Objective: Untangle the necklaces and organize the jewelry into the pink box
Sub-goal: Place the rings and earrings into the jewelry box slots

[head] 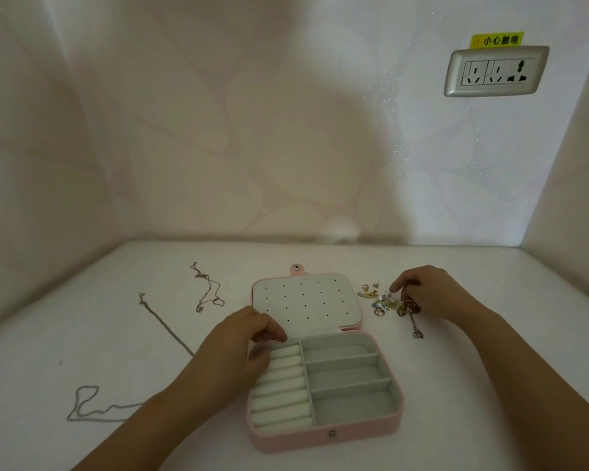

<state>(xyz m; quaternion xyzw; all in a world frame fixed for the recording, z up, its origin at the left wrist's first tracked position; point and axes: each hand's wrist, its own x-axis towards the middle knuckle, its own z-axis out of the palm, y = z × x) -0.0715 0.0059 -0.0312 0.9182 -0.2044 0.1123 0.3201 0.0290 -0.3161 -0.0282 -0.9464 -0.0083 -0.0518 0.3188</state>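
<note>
The pink box (323, 440) lies open on the table, its lid (305, 300) flat behind it with rows of small holes. Inside are white ring rolls (279, 392) on the left and three empty compartments (351, 379) on the right. My left hand (249, 338) is over the box's far left corner, fingers curled with something small between the tips; what it is cannot be made out. My right hand (425, 294) pinches at a pile of rings and earrings (388, 304) right of the lid. A thin rose chain (208, 288) and a long silver chain (157, 326) lie to the left.
A small heart pendant (418, 334) lies below the pile. Walls close the table in at the back and both sides. A power socket (495, 71) with a yellow label sits high on the right wall.
</note>
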